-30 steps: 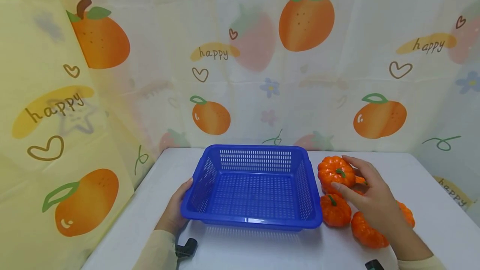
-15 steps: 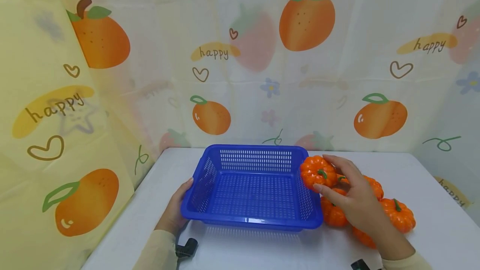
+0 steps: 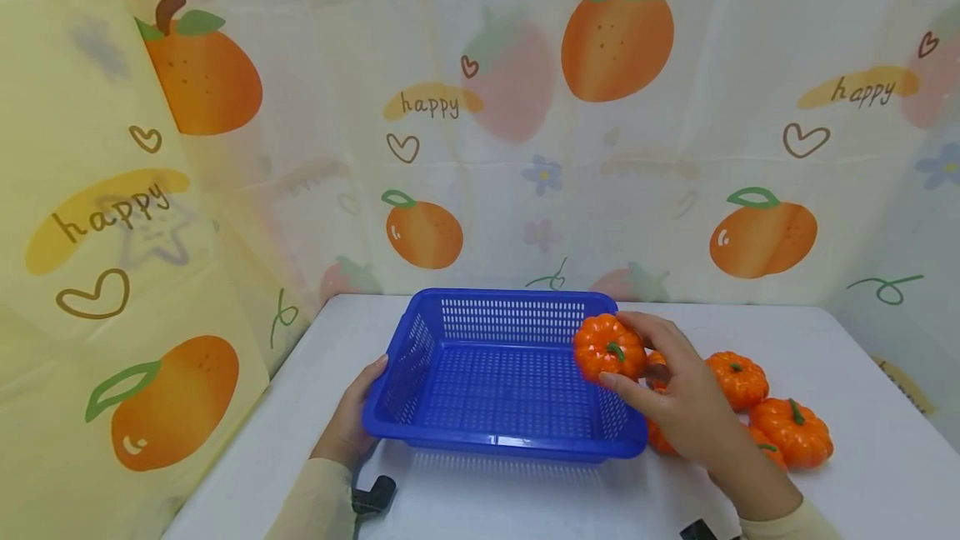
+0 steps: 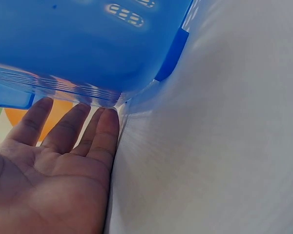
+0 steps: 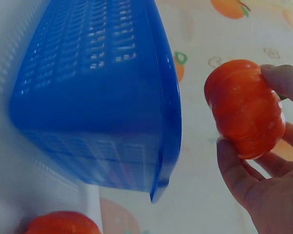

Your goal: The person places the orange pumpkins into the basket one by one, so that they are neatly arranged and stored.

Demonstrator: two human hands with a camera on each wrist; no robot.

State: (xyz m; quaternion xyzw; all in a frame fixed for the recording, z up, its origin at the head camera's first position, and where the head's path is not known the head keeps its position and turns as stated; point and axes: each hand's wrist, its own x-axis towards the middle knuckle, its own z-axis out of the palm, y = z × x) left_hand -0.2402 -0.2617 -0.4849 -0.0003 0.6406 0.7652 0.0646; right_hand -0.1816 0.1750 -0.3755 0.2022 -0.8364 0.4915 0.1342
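Observation:
A blue plastic basket (image 3: 495,442) with slotted walls stands on the white table, and nothing lies inside it. My left hand (image 3: 352,411) is at its left side; in the left wrist view, the fingers (image 4: 63,129) are fairly straight, with their tips touching the basket wall. My right hand (image 3: 686,398) pinches a small glossy orange pumpkin (image 3: 600,344) with a green stem between thumb and fingers. That pumpkin is above the basket's right rim. The right wrist view shows the held pumpkin (image 5: 244,109) higher than the rim (image 5: 171,112), apart from it.
Several more small pumpkins (image 3: 792,433) sit on the table (image 3: 847,365) right of the basket, some partly hidden behind my right hand. A patterned cloth (image 3: 660,140) printed with fruit hangs behind and at the sides.
My right hand has carried the pumpkin leftward from over the other pumpkins to above the basket's right rim. The left hand and the basket have stayed put.

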